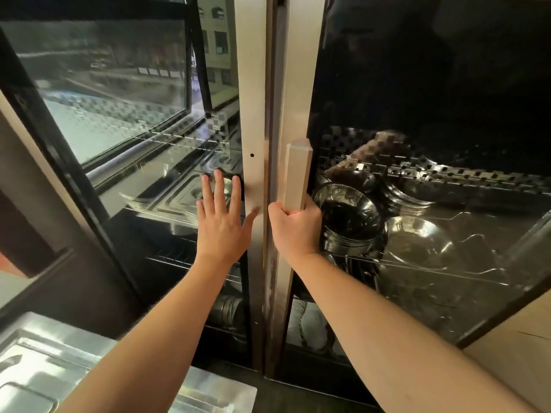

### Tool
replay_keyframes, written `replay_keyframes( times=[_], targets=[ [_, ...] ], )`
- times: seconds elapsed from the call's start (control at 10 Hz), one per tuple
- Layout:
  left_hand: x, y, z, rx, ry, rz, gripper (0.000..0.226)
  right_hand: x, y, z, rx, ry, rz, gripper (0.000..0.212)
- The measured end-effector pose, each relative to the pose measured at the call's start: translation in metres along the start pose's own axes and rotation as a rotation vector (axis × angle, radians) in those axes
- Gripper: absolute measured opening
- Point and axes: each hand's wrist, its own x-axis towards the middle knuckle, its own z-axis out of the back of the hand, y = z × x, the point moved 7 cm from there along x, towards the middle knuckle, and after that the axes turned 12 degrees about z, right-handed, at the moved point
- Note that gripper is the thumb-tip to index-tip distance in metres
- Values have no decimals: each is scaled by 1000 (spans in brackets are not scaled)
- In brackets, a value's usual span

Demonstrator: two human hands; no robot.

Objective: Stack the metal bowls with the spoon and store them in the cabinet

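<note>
A glass-door cabinet fills the view, both doors meeting at the metal frame [253, 84]. My left hand [222, 222] lies flat with fingers spread on the left door's glass and frame. My right hand [293, 228] is closed around the lower end of the right door's vertical metal handle [297, 174]. Behind the right glass, a stack of metal bowls [348, 216] sits on a wire shelf, with another metal bowl [417, 242] to its right. No spoon can be made out.
Metal trays [179, 192] lie behind the left glass, which reflects a window. More dishes [229, 308] rest on lower shelves. A steel tray [44, 353] sits at the bottom left, below the cabinet. A wooden surface [512, 338] borders the right.
</note>
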Motion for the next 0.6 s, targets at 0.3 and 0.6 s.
replay_keyframes(
  times=[0.3,0.6],
  targets=[
    [-5,-3,40,22,206,40,85,-6,6,3,5,186,-160,12],
    [-18,-25,154,-165,160,-23,50,-7,55,46,-248,558,-320,73]
  ],
)
